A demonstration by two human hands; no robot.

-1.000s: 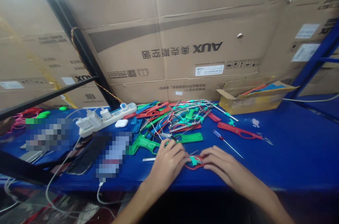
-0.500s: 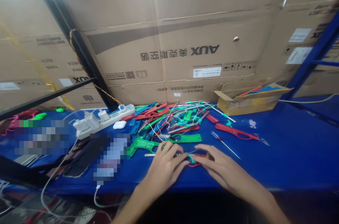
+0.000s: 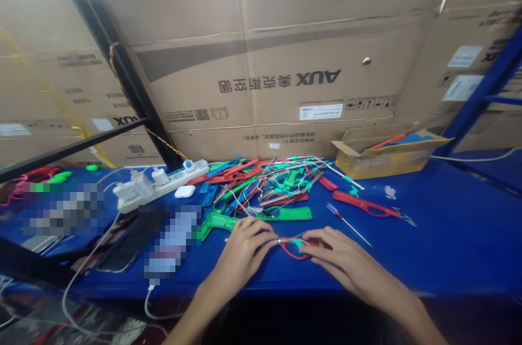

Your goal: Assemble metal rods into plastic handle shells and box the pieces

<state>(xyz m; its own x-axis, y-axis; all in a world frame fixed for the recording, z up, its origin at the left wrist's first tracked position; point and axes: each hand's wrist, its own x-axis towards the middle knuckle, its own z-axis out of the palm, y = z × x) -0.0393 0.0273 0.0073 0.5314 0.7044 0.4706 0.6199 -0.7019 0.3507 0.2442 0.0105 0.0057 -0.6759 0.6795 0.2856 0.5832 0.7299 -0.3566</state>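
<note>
A red plastic casing (image 3: 302, 258) with a finger loop, like half of a long-nosed lighter, is held low over the blue table between my hands. A teal trigger piece (image 3: 298, 245) shows inside its loop. My left hand (image 3: 248, 244) is closed on the metal tube (image 3: 279, 240) at the casing's left end; most of the tube is hidden behind the fingers. With thumb and fingers, my right hand (image 3: 340, 251) grips the casing's right part and covers it. Beyond both hands lies a green casing (image 3: 291, 214), part of a pile of casings, tubes and wires.
A screwdriver (image 3: 346, 222) and another red casing (image 3: 365, 203) lie to the right. Farther back stands an open carton (image 3: 367, 164) of coloured parts. On the left are a power strip (image 3: 163, 187), a white earphone case (image 3: 185, 191), a dark phone (image 3: 122, 252) and cables.
My left hand has shifted slightly left and off the loop, so more of the red casing and teal trigger shows. The right hand keeps its grip.
</note>
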